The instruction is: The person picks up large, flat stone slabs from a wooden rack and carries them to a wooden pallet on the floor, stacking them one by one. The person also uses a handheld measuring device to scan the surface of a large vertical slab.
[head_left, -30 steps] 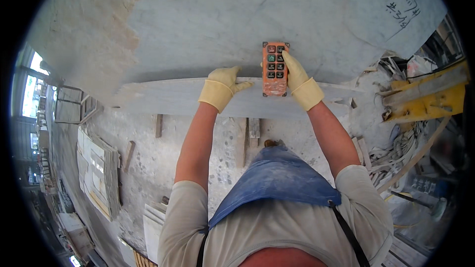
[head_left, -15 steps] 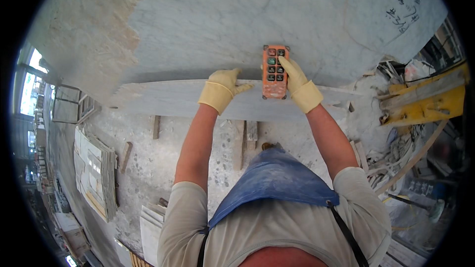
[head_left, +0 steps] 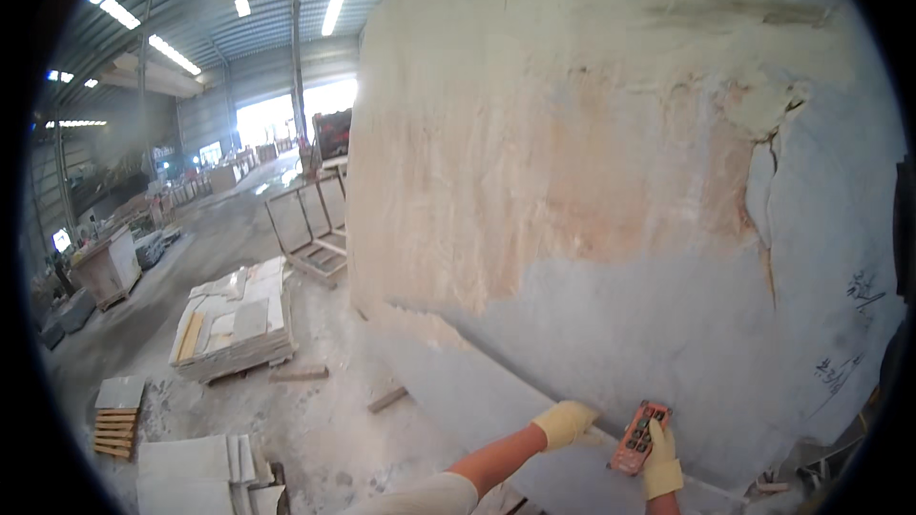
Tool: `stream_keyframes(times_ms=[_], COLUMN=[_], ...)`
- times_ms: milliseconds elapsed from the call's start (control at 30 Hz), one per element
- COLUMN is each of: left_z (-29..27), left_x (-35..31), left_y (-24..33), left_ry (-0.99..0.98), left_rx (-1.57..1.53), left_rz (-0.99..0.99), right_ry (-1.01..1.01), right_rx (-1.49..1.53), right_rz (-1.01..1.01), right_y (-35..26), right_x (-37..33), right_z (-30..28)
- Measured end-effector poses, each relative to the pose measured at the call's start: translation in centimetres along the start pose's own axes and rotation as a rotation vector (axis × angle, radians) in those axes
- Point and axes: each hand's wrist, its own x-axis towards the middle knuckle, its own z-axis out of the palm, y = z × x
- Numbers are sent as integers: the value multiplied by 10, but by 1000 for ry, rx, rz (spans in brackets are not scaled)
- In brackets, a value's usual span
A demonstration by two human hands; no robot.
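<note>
My right hand, in a pale yellow glove, is closed round an orange crane remote control with dark buttons. Its thumb lies on the button face. My left hand, gloved alike, grips the top edge of a thin grey stone slab, its fingertips partly hidden. Behind that slab stands a huge stone slab, grey below with rough tan patches above. It has a crack and dark handwritten marks at the right. A narrow dark gap shows between the two slabs.
Stacked stone slabs lie on the floor at left, near a metal frame rack. More cut slabs and a wooden pallet are nearer. Wooden blocks lie beside the thin slab.
The view has swung up and left, bringing the hall and its roof into sight. Both hands now appear lower and further right, still at the slab and the remote control.
</note>
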Motion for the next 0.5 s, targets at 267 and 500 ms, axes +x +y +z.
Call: stream_keyframes(times_ms=[267, 500], left_z=[-2, 1], left_x=[3, 4], left_y=[-8, -4], left_ry=[-34, -19], left_rx=[24, 6], left_rz=[-2, -4], right_ry=[-48, -55], right_rx=[122, 122], right_rz=[-7, 37], right_y=[10, 8], right_x=[19, 16], right_z=[-5, -8])
